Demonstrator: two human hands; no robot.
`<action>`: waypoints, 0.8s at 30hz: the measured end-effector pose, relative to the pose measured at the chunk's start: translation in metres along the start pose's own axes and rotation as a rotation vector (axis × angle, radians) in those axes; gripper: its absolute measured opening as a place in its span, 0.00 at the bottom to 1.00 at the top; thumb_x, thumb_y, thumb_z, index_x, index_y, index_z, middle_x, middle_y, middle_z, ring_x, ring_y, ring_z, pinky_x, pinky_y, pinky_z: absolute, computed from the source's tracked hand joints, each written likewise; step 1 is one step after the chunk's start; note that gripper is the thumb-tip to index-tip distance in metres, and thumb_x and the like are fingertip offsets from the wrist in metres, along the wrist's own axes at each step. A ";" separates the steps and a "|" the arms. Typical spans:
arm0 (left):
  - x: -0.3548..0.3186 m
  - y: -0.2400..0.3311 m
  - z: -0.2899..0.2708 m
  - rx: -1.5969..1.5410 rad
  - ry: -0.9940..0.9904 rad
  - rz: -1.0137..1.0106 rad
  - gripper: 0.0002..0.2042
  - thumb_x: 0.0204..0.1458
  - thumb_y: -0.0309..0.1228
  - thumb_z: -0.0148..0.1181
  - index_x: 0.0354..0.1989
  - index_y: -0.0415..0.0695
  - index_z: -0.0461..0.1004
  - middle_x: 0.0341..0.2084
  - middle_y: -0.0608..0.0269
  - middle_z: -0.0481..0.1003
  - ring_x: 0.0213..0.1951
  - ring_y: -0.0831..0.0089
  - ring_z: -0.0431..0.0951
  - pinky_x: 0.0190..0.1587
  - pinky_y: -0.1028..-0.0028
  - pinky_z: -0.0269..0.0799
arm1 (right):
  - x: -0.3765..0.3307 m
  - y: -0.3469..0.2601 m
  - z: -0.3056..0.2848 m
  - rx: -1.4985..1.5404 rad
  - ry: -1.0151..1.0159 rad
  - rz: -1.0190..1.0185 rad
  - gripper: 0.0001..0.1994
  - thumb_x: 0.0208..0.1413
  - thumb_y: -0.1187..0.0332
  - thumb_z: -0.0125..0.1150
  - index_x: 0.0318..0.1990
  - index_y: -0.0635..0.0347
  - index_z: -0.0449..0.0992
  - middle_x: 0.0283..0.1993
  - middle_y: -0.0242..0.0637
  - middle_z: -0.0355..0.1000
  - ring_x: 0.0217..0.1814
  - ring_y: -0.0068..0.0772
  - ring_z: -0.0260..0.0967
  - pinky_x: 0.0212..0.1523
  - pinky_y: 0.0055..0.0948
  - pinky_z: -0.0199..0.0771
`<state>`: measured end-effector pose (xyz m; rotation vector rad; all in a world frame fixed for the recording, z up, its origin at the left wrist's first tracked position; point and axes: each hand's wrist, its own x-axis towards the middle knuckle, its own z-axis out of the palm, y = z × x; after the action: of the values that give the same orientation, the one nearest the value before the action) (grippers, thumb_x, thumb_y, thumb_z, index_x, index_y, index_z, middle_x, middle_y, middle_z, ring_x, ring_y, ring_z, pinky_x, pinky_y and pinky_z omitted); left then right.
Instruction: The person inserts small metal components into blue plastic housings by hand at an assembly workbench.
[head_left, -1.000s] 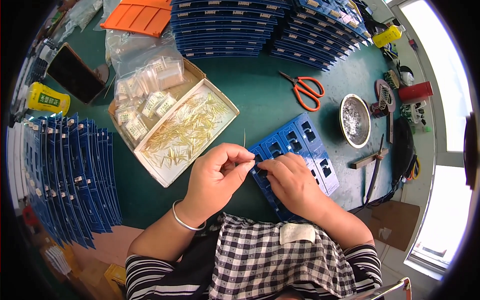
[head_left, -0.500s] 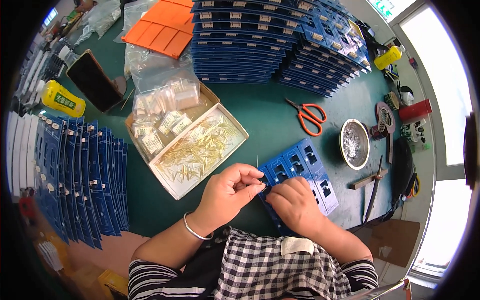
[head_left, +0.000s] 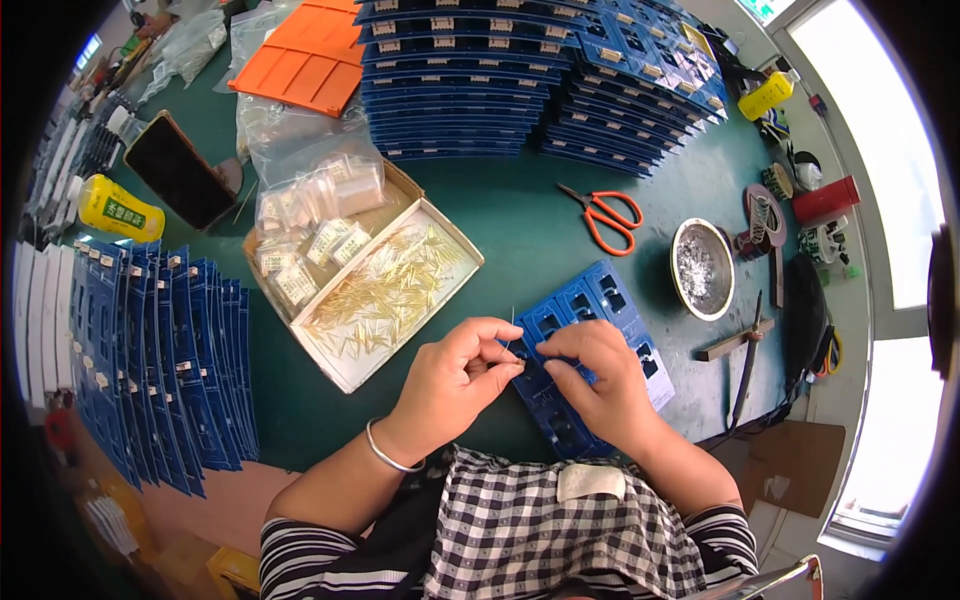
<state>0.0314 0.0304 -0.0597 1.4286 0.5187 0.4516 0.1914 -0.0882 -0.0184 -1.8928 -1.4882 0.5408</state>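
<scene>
My left hand (head_left: 450,380) is closed in a pinch, and a thin pin (head_left: 513,322) sticks up from its fingertips. Just across from it, my right hand (head_left: 605,385) hovers over a blue circuit board panel (head_left: 625,322) with its thumb and forefinger apart and no object visible between them. The panel lies tilted on the table, with rows of dark cut-outs; both hands cover part of it. Left of the panel is a shallow white box (head_left: 345,375) holding many thin gold-coloured pins (head_left: 385,295).
Bagged small parts (head_left: 325,240) lie behind the pins. Tall stacks of blue boards (head_left: 455,95) stand at the back, another stack (head_left: 165,350) at left. Orange-handled scissors (head_left: 610,222), a metal bowl (head_left: 685,305) of silvery bits and a soldering iron (head_left: 745,375) lie right. A phone (head_left: 180,170) leans far left.
My right hand's thumb and forefinger have spread apart, and the hand has lifted slightly off the panel. My left hand keeps its pinch. The whole view has shifted a little.
</scene>
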 end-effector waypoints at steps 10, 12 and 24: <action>0.001 -0.001 0.003 0.192 -0.023 0.092 0.18 0.48 0.17 0.62 0.49 0.41 0.71 0.26 0.65 0.78 0.22 0.88 0.70 0.26 0.85 0.66 | 0.011 -0.001 0.010 -0.066 -0.056 -0.054 0.08 0.45 0.73 0.66 0.34 0.58 0.76 0.40 0.35 0.72 0.43 0.40 0.67 0.45 0.34 0.64; 0.001 -0.001 0.004 0.228 -0.044 0.105 0.19 0.48 0.17 0.62 0.49 0.42 0.71 0.25 0.66 0.77 0.20 0.88 0.69 0.24 0.84 0.64 | 0.011 0.000 0.010 -0.031 -0.081 -0.021 0.07 0.46 0.75 0.65 0.33 0.61 0.76 0.41 0.39 0.71 0.44 0.42 0.68 0.47 0.35 0.66; 0.004 0.005 -0.011 0.181 0.080 0.044 0.15 0.49 0.16 0.59 0.46 0.41 0.73 0.29 0.62 0.77 0.29 0.79 0.78 0.31 0.80 0.73 | 0.009 0.010 0.008 0.228 -0.025 0.180 0.03 0.50 0.76 0.61 0.31 0.64 0.74 0.41 0.39 0.71 0.45 0.36 0.68 0.46 0.30 0.68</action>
<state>0.0282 0.0414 -0.0560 1.6028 0.6060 0.5090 0.1954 -0.0789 -0.0303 -1.8530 -1.2206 0.7852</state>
